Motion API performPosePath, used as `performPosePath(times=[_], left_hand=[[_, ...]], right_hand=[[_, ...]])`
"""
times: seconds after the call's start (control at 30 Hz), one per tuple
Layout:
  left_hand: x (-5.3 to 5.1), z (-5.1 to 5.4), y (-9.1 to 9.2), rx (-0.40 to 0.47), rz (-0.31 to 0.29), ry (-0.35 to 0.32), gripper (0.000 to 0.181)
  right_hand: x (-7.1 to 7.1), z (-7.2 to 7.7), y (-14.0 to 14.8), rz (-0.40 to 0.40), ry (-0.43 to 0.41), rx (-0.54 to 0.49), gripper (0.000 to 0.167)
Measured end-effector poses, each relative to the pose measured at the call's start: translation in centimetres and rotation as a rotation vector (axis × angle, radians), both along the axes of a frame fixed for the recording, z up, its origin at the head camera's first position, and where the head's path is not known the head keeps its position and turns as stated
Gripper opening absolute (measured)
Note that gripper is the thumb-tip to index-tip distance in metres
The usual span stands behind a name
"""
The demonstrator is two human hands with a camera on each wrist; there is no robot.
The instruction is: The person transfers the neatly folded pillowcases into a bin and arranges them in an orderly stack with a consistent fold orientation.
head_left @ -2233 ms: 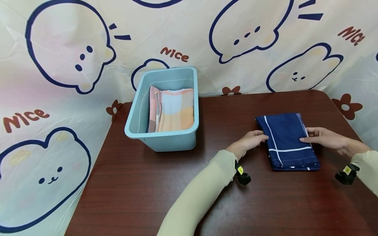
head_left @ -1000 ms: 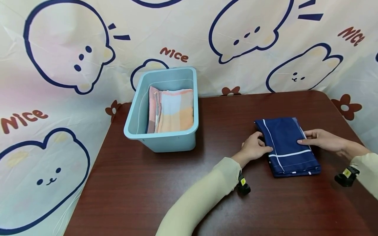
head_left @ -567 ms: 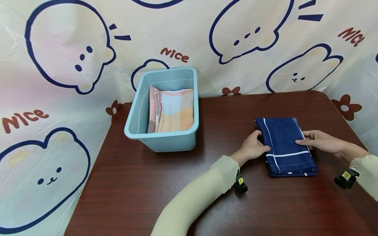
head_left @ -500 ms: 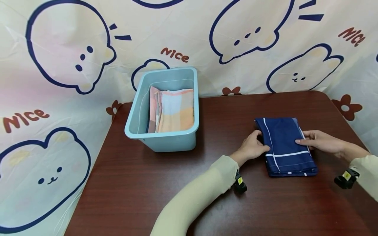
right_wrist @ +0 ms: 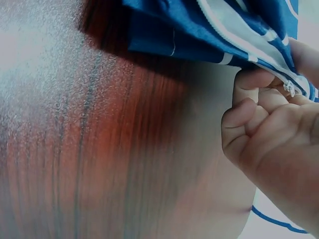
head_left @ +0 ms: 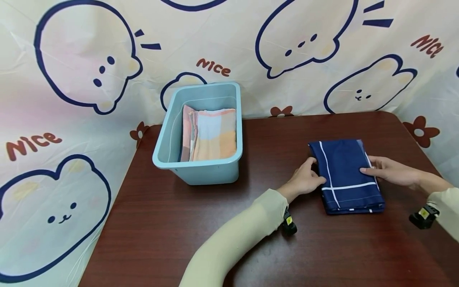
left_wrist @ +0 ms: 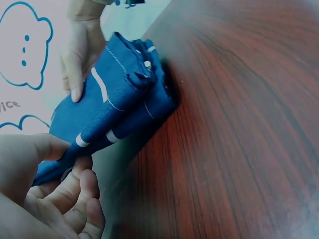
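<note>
A folded navy cloth (head_left: 346, 165) with white crossing lines is on the right of the table in the head view. My left hand (head_left: 304, 177) holds its left edge, and my right hand (head_left: 394, 171) holds the right edge with the thumb on top. In the left wrist view, the layered cloth (left_wrist: 119, 84) is pinched between the thumb and fingers of the left hand (left_wrist: 22, 169). A white zip-like edging shows on the cloth (right_wrist: 164, 37) in the right wrist view, where the right hand's (right_wrist: 279, 134) fingers curl below the edge.
A pale blue plastic bin (head_left: 204, 174) stands at the back left of the table (head_left: 150, 223). Folded plaid fabric (head_left: 215, 137) in pink, white and orange lies inside it. Behind the table hangs a curtain (head_left: 287, 91) printed with cartoon bears.
The navy cloth came slightly nearer, then its far edge moved a little back. My left hand shifted nearer along the left edge, its thumb and fingers further apart. The bin stayed put.
</note>
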State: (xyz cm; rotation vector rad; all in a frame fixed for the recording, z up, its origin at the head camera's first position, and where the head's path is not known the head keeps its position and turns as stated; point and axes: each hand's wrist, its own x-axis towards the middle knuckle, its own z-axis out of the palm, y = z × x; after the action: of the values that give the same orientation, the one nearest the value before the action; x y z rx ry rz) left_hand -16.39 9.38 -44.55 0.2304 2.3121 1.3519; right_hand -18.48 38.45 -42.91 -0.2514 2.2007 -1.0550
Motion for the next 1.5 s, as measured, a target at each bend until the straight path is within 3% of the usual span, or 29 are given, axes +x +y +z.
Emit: performPosePath(times=[0.2, 0.6, 1.2, 1.5], left_hand=[[-0.1, 0.2, 0.0, -0.101, -0.028, 0.046, 0.062], [0.4, 1.4, -0.2, 0.016, -0.006, -0.023, 0.061], [0.8, 3.4, -1.6, 0.017, -0.038, 0.020, 0.061], [0.9, 4.5, -2.7, 0.073, 0.002, 0.020, 0.058]], right_hand=[[-0.1, 0.5, -0.2, -0.006, -0.008, -0.030, 0.063], [0.3, 1.2, 0.0, -0.034, -0.013, -0.013, 0.068], [0.8, 2.5, -1.0, -0.052, 0.020, -0.016, 0.065], [0.9, 3.3, -1.8, -0.035, -0.021, -0.080, 0.064]])
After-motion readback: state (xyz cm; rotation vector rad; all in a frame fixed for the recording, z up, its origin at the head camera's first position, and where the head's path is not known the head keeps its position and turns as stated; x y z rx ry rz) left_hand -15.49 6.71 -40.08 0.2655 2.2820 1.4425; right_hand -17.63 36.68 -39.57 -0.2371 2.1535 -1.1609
